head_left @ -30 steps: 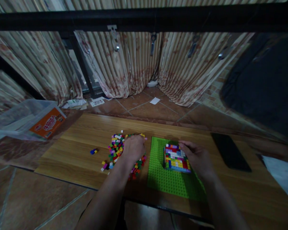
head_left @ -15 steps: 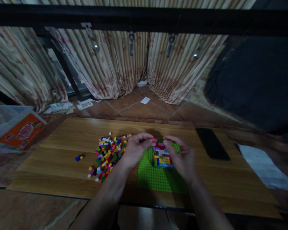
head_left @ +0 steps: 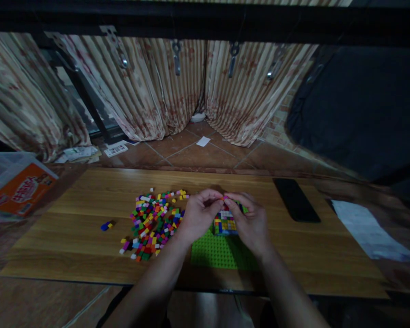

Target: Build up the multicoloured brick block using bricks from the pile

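My left hand (head_left: pixel 200 215) pinches a tiny pink-and-orange toy brick (head_left: pixel 224 198) between thumb and fingertips. From the other side, the closed thumb and fingers of my right hand (head_left: pixel 251 221) meet the same brick. Both hands are just above the far edge of a block of multicoloured bricks (head_left: pixel 225 224), partly covered by my right hand. That block sits on a green studded baseplate (head_left: pixel 213 253). Left of my left hand, a heap of loose small bricks (head_left: pixel 153 223) is spread over the wooden table.
A blue-and-yellow brick cluster (head_left: pixel 106 225) lies apart on the table (head_left: pixel 68 246). At the right are a black phone (head_left: pixel 296 200) and a white paper sheet (head_left: pixel 369 230). A clear plastic tub with an orange label (head_left: pixel 22 189) stands at far left.
My right hand has closed in toward my left, so both hands' fingertips now meet at the small brick. The whole view has shifted slightly.
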{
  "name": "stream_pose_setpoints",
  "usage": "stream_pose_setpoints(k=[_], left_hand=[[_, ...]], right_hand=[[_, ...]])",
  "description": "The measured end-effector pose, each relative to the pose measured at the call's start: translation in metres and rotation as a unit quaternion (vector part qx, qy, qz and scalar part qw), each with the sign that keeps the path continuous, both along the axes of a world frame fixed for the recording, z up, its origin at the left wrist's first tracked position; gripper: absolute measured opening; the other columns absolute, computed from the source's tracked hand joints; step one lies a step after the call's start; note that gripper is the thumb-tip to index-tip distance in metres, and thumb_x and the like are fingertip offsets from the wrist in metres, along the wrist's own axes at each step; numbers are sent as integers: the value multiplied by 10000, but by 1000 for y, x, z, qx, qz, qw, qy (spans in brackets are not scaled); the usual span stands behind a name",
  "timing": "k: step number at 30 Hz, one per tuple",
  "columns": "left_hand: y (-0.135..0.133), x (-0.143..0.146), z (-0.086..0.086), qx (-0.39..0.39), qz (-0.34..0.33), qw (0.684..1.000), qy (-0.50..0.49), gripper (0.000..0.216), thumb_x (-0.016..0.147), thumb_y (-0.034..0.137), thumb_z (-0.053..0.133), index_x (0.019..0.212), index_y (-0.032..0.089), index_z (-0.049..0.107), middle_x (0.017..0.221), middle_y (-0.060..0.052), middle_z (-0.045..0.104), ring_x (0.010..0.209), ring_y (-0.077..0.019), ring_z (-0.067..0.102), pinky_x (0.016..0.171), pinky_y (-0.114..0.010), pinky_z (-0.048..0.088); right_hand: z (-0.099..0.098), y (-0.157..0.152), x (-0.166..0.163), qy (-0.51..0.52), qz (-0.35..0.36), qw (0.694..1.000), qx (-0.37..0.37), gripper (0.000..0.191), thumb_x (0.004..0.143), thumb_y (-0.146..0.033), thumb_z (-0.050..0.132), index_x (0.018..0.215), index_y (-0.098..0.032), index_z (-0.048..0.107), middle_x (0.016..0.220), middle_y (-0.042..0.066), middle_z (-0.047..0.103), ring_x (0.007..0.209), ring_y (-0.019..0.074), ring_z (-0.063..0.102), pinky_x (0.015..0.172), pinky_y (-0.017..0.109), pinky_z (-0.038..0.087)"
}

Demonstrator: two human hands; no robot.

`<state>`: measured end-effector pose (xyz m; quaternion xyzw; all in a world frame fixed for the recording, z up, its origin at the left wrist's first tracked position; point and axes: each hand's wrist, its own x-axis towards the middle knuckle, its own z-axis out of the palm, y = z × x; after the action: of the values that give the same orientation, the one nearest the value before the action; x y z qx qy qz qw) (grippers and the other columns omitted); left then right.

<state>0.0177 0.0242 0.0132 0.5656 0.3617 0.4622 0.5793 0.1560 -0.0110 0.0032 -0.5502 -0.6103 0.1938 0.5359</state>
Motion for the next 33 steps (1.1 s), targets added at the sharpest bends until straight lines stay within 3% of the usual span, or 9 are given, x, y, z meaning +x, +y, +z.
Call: stream_pose_setpoints(k=[12,18,23,33], left_hand=[[-2,5,-7,-23,56,998,0,87,758,237,652,779,152,654,662,17,643,614,-104,597,621,-217,489],[7,-6,-9,27,109,992,53,48,768,193,622,779,160,656,729,0,664,675,-120,615,658,-227,483],[12,-11,-16,28,142,984,107,56,777,173,599,796,162,650,771,-23,681,738,-147,645,700,-252,490],[11,-8,-25,48,120,981,145,74,793,152,558,801,182,626,777,-19,674,761,-161,643,727,-278,494]], right_hand=[[3,0,5,-139,-57,986,70,196,925,-332,561,942,-225,724,890,49,722,867,208,631,795,369,492],[-4,5,35,-120,-107,987,24,244,914,-373,545,925,-214,729,917,68,734,894,229,660,812,377,514],[-11,4,47,-162,-87,983,-23,280,915,-369,514,925,-192,731,919,79,738,892,243,666,834,389,512],[-11,2,46,-219,-46,972,-75,282,914,-327,471,919,-201,724,926,81,727,894,244,643,842,388,493]])
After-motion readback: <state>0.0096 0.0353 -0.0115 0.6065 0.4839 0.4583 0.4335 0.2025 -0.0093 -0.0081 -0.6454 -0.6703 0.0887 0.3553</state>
